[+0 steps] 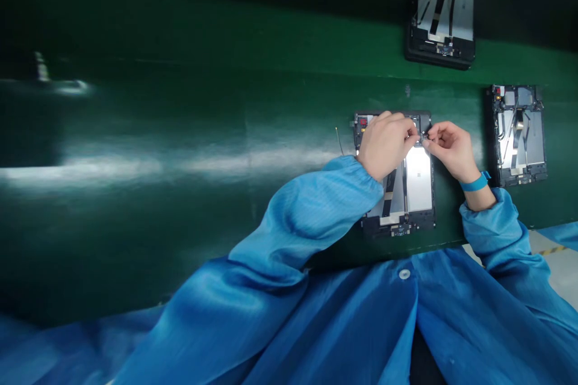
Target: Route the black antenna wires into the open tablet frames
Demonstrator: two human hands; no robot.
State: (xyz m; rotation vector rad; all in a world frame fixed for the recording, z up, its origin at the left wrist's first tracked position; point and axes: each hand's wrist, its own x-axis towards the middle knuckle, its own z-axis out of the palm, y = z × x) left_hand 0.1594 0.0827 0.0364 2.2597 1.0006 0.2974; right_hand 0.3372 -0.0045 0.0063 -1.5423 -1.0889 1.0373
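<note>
"How far along?"
"I see the open device (419, 183) on the green bench (293, 210), insides bare, a thin wire (339, 141) by its left edge: unfinished, I judge; what's left I can't tell."
"Hands?"
"Left hand (389, 139) and right hand (454, 150) sit fingertips-narrow near its upper right corner; whether they hold anything, I can't tell. Rightward lies a second device (536, 138), a third device (463, 9) farthest."

First device (419, 183) flat on table (180, 204), near the front edge. Left grip (387, 141) over its far half; right grip (451, 147) at its far right corner. Wire (339, 142) just left of the device, near end at left sleeve (289, 216). Second device (535, 141) to the right, beyond right grip, apart. Third device (463, 15) farther back, behind and right of the first, left of the second.
</note>
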